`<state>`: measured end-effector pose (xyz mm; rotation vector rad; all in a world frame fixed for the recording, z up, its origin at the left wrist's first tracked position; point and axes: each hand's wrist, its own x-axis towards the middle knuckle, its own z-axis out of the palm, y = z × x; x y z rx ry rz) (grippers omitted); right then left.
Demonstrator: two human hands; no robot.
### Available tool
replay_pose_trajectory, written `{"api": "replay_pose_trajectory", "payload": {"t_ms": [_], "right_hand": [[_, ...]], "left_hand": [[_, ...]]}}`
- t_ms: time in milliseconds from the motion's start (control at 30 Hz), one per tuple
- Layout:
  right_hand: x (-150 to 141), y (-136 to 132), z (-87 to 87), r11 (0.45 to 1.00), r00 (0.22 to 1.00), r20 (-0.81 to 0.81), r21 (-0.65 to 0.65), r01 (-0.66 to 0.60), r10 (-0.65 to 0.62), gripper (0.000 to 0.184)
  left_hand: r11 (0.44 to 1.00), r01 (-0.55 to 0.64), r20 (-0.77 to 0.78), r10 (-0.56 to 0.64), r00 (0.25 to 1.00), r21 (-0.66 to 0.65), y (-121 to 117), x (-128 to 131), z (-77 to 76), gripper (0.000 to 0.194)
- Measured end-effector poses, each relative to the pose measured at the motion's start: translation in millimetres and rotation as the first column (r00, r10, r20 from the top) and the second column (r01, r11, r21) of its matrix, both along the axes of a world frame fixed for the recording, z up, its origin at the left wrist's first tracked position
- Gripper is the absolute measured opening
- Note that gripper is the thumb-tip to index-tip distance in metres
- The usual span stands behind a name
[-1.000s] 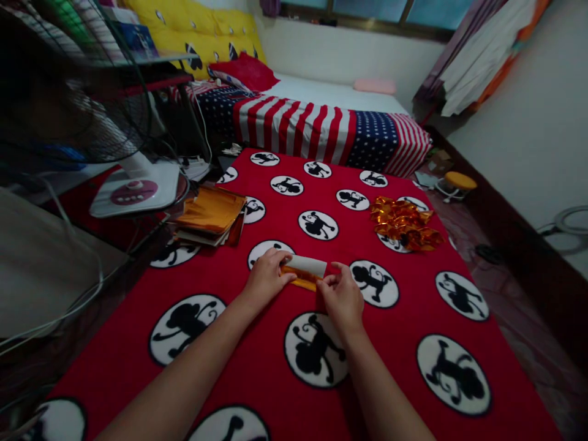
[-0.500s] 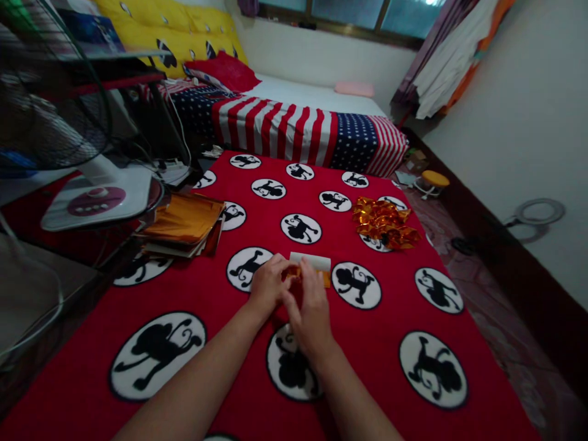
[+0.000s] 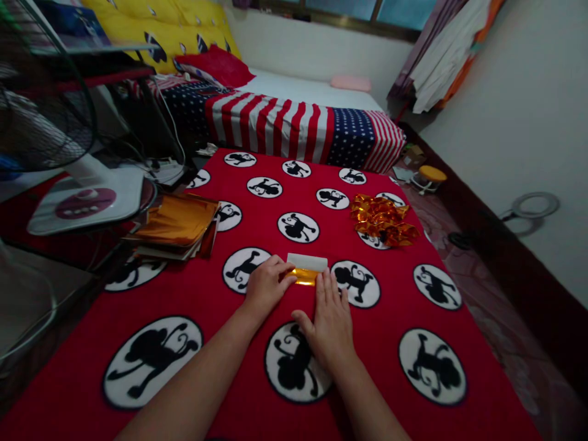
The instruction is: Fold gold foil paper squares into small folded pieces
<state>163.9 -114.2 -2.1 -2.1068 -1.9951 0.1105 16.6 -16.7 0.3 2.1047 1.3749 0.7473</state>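
A small sheet of gold foil paper (image 3: 307,277) lies on the red cloth in front of me, with a pale strip (image 3: 307,262) along its far side. My left hand (image 3: 269,285) has its thumb and forefinger closed at the left end of the gold part. Flat and open, my right hand (image 3: 331,315) rests with its fingertips at the right end of the foil, its thumb spread out to the left. Both ends of the gold part are partly covered by my fingers.
A stack of gold foil sheets (image 3: 177,220) lies at the left. Several folded gold foil pieces (image 3: 383,220) are heaped at the right on the red cloth (image 3: 395,312) with monkey circles. A fan base (image 3: 87,202) stands left; a bed (image 3: 294,125) stands beyond.
My right hand has moved right and down from the middle of the foil and flattened out. The gold part now shows between my hands. My left hand stays at the left end.
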Motion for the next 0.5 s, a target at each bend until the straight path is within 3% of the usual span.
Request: {"api": "replay_pose_trajectory", "payload": {"t_ms": [200,267,367,433,500], "right_hand": [[-0.3,5.4,9.7,0.997,0.997,0.011,0.016,0.074,-0.074,0.091],[-10.9,8.5,11.4,0.998,1.0,0.012,0.058,0.015,-0.016,0.094],[-21.5,12.2,9.6,0.975,0.974,-0.028,0.018,-0.223,0.223,0.087],[-17.4,15.5,6.0,0.97,0.968,-0.051,0.004,-0.244,0.244,0.084],[-4.6,21.0,1.9,0.988,0.985,-0.068,0.034,-0.153,0.155,0.078]], "left_hand": [[1.0,-0.006,-0.003,0.006,1.0,0.018,0.2,-0.4,-1.3,0.022],[1.0,-0.006,0.003,0.006,1.0,0.025,0.1,-0.6,-2.4,0.021],[0.999,-0.007,0.014,0.007,1.0,0.046,0.1,-0.8,-3.5,0.019],[0.999,-0.015,0.02,0.014,1.0,0.042,0.1,-0.7,-3.6,0.018],[0.999,-0.031,0.028,0.03,0.999,0.029,0.3,-0.3,-3.2,0.02]]}}
